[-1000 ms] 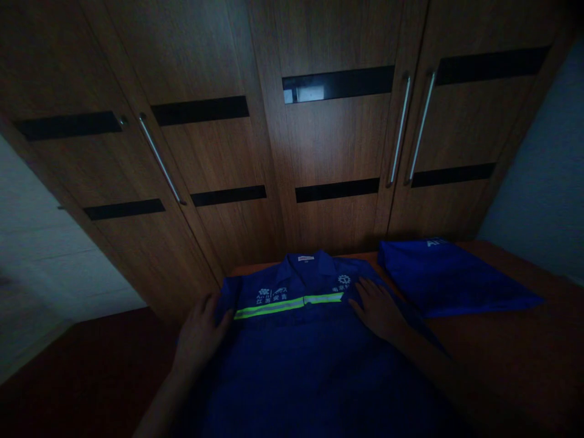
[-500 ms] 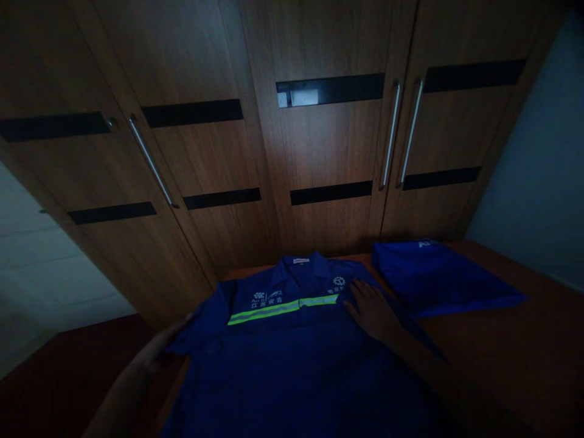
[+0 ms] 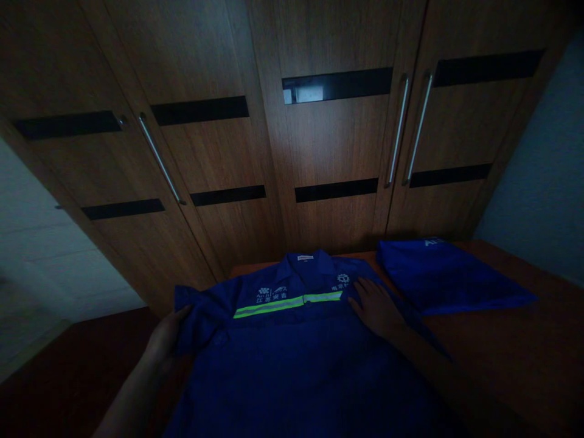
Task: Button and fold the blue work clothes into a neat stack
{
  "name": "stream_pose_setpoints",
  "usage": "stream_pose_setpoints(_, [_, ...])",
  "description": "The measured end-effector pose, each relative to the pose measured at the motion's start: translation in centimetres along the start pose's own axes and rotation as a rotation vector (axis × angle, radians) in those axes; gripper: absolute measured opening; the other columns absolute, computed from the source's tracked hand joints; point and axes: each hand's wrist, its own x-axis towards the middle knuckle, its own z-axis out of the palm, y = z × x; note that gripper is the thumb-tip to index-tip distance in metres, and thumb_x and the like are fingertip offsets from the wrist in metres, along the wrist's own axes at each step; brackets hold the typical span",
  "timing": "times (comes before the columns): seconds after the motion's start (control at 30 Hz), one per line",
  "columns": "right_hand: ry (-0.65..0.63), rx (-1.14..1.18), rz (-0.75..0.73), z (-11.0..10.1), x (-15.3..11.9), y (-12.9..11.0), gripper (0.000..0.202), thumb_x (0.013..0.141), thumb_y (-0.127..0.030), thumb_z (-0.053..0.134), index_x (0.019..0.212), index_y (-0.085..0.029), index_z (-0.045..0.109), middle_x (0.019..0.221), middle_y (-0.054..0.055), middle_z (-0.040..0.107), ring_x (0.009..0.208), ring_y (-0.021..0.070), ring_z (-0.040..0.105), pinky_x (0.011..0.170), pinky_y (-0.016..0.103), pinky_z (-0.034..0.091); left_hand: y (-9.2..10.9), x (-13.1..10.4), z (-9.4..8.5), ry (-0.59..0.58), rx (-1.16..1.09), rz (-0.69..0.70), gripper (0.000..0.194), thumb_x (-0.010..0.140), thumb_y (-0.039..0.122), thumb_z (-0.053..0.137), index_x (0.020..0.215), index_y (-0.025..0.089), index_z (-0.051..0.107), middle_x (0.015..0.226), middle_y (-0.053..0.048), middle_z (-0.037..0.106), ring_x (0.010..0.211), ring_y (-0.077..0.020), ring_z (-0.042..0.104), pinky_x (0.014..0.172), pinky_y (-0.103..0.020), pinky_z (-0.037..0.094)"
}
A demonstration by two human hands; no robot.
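Observation:
A dark blue work jacket (image 3: 283, 359) lies front up, its collar toward the wardrobe. White logos and a yellow-green reflective stripe cross its chest. At the left, my left hand (image 3: 166, 337) grips the end of the jacket's sleeve (image 3: 194, 313), with the thumb on top and the other fingers mostly hidden. My right hand (image 3: 376, 307) rests flat on the chest at the right end of the stripe, fingers spread. The lower part of the jacket fades into shadow.
A folded bright blue cloth item (image 3: 449, 280) with white lettering lies right of the jacket on the reddish-brown surface (image 3: 515, 347). Behind stands a wooden wardrobe (image 3: 328, 146) with metal handles and black strips. A pale wall (image 3: 538, 176) borders the right side. The room is dim.
My left hand has lifted the sleeve end, which now spreads up and outward at the left. My right hand stays flat on the chest. The view has shifted slightly.

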Motion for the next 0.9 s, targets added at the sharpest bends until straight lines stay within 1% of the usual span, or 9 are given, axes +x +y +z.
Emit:
stream_pose_setpoints(0.13, [-0.003,-0.008,-0.004,0.2,0.1,0.1,0.060,0.092,-0.049,0.025,0.130,-0.008,0.049,0.138,0.018,0.045,0.128,0.0295,0.036,0.105,0.046,0.025,0.5,-2.0,2.2,0.012,0.008,0.163,0.020,0.081,0.017,0.055,0.099,0.021,0.063,0.077,-0.001,0.072,0.062,-0.0173,0.069,0.057,-0.027,0.057])
stream_pose_setpoints(0.23, [0.001,-0.016,-0.006,0.2,0.0,0.0,0.060,0.092,-0.048,0.025,0.130,-0.008,0.049,0.138,0.018,0.044,0.128,0.0301,0.036,0.105,0.047,0.025,0.1,-3.9,4.2,-0.024,0.136,0.325,0.035,0.085,0.027,0.052,0.119,0.025,0.056,0.106,-0.004,0.070,0.092,-0.0215,0.068,0.079,-0.033,0.056])
stream_pose_setpoints(0.3, [0.004,-0.016,-0.005,0.1,0.0,0.0,0.059,0.092,-0.048,0.026,0.129,-0.008,0.049,0.138,0.018,0.044,0.128,0.0301,0.037,0.105,0.046,0.025,-1.0,-5.0,5.4,-0.127,0.363,0.511,0.045,0.087,0.037,0.047,0.131,0.026,0.048,0.128,-0.005,0.059,0.116,-0.0238,0.056,0.098,-0.039,0.045])
stream_pose_setpoints(0.37, [0.006,-0.011,-0.002,0.0,0.0,-0.1,0.059,0.092,-0.048,0.026,0.129,-0.008,0.050,0.138,0.018,0.045,0.128,0.0299,0.037,0.105,0.046,0.025,-2.6,-6.0,6.4,-0.288,0.708,0.733,0.051,0.089,0.045,0.043,0.137,0.026,0.042,0.143,-0.005,0.043,0.131,-0.0250,0.039,0.110,-0.044,0.028])
stream_pose_setpoints(0.43, [0.002,-0.003,0.001,-0.1,0.0,-0.1,0.059,0.092,-0.048,0.027,0.129,-0.008,0.050,0.137,0.018,0.045,0.128,0.0299,0.037,0.105,0.046,0.025,-4.5,-6.7,7.1,-0.451,1.079,0.876,0.056,0.088,0.050,0.041,0.139,0.027,0.039,0.149,-0.005,0.032,0.137,-0.0269,0.026,0.112,-0.050,0.017])
stream_pose_setpoints(0.5, [-0.002,0.004,0.004,-0.2,0.0,-0.1,0.060,0.092,-0.049,0.026,0.129,-0.008,0.049,0.137,0.018,0.045,0.128,0.0296,0.037,0.105,0.046,0.024,-6.1,-7.1,7.6,-0.518,1.353,0.913,0.058,0.087,0.055,0.039,0.139,0.029,0.037,0.150,-0.006,0.029,0.138,-0.0291,0.022,0.111,-0.055,0.014])
stream_pose_setpoints(0.6, [-0.010,0.008,0.006,-0.1,0.0,0.0,0.060,0.092,-0.049,0.026,0.130,-0.008,0.048,0.138,0.018,0.044,0.129,0.0292,0.036,0.106,0.046,0.024,-7.2,-7.1,7.8,-0.492,1.527,0.912,0.062,0.087,0.059,0.034,0.140,0.028,0.035,0.150,-0.009,0.028,0.138,-0.0304,0.023,0.110,-0.056,0.017])
stream_pose_setpoints(0.8, [-0.020,0.007,0.009,0.0,0.0,0.1,0.060,0.092,-0.049,0.024,0.130,-0.009,0.048,0.139,0.018,0.043,0.129,0.0299,0.035,0.105,0.047,0.024,-6.4,-4.9,7.7,-0.324,1.550,1.006,0.059,0.090,0.054,0.030,0.138,0.021,0.040,0.149,-0.011,0.031,0.138,-0.0285,0.024,0.110,-0.051,0.019])
stream_pose_setpoints(0.9, [-0.018,0.002,0.006,0.1,-0.1,0.1,0.061,0.092,-0.049,0.024,0.130,-0.009,0.048,0.139,0.017,0.043,0.129,0.0299,0.035,0.105,0.047,0.024,-6.7,-3.8,7.5,-0.282,1.623,0.976,0.062,0.090,0.053,0.030,0.138,0.014,0.041,0.148,-0.015,0.030,0.137,-0.0297,0.024,0.111,-0.050,0.019])
